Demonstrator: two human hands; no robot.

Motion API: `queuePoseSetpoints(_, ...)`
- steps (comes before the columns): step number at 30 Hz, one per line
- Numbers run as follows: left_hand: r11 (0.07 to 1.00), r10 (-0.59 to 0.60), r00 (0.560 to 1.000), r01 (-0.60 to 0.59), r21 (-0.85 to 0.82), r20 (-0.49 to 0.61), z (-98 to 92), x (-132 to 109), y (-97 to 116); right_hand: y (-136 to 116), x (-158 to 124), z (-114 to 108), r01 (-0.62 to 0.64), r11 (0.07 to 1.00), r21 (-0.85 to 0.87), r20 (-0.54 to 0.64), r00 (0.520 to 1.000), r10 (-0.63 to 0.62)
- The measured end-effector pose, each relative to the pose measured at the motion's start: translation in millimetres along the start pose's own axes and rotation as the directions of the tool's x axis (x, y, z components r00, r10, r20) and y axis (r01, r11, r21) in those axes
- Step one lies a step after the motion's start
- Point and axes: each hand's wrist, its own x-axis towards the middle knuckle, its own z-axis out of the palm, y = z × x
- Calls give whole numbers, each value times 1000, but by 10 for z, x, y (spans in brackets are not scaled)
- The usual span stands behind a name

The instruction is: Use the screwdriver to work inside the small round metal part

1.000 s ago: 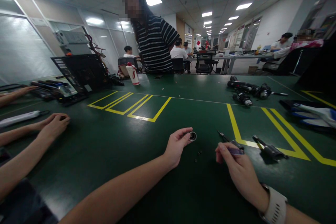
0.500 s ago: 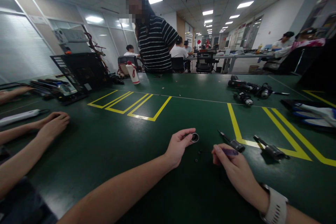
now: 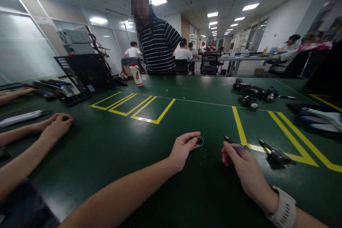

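Observation:
My left hand [image 3: 183, 149] pinches a short metal ring-shaped part [image 3: 199, 141] between thumb and fingers, its round opening facing me. My right hand [image 3: 242, 160], with a pale watch strap [image 3: 284, 206] on the wrist, is closed on a slim tool with a purple handle [image 3: 242, 148]; its working end is hard to make out. Between the hands, a few tiny dark ring-like pieces [image 3: 203, 156] lie on the green table [image 3: 149, 192]. Just beyond my right hand is a dark spindle-like part [image 3: 227, 138], mostly hidden. A similar part [image 3: 279, 156] lies to its right.
Black power tools [image 3: 253, 94] lie at the back right, near blue-and-white gloves [image 3: 320, 117]. Yellow tape [image 3: 239, 124] marks the table. At left are another person's hands [image 3: 57, 124], a black frame [image 3: 80, 74] and a bottle [image 3: 137, 74]. A person in stripes [image 3: 157, 46] stands opposite.
My right hand has drawn to the right with the purple-handled tool, away from the tiny pieces. One piece now shows apart, right of the others. My left hand barely moved.

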Motion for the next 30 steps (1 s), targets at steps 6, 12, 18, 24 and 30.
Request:
queuePoseSetpoints(6, 1000, -28, 1000, 28, -5, -9, 14, -20, 47, -109, -76, -13, 103, 977, -186, 35, 995, -98)
queuePoseSetpoints(12, 999, -27, 1000, 27, -36, -6, -14, 5, 8, -141, -178, -7, 259, 961, -96, -9, 965, -261)
queuePoseSetpoints(18, 999, -10, 1000, 10, -36, 2, -24, 4, -2, -117, -158, 4, 257, 959, -118, 50, 966, -253)
queuePoseSetpoints(24, 999, 21, 999, -19, 38, -38, -2, 1, -13, -100, -113, 12, 159, 980, -116, 81, 985, -150)
queuePoseSetpoints(30, 999, -9, 1000, 9, -34, 0, 2, -12, -5, -106, -105, 28, 150, 978, -144, 104, 985, -136)
